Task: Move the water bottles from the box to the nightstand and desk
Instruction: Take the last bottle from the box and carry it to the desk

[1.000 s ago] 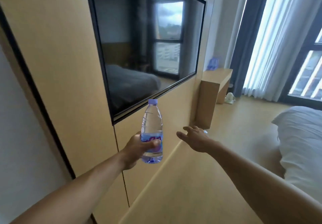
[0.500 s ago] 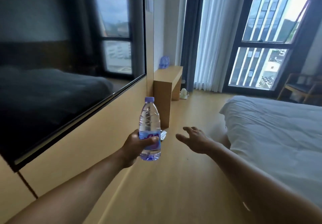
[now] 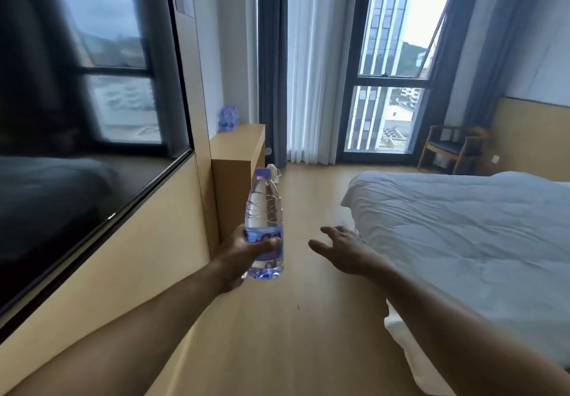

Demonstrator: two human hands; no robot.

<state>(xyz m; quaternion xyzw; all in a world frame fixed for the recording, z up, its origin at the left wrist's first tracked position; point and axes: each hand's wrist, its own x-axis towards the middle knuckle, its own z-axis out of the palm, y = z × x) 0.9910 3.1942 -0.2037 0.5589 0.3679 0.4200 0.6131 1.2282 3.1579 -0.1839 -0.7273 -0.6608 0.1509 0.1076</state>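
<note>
Within the last second the view had swung from the television (image 3: pixel 77 118) toward the desk (image 3: pixel 237 146), now nearer ahead. The left hand (image 3: pixel 243 247) still gripped the water bottle (image 3: pixel 264 220) upright, well short of the desk, where seemingly more bottles (image 3: pixel 228 119) stood. The right hand (image 3: pixel 342 250) reached forward, fingers spread, empty.
</note>
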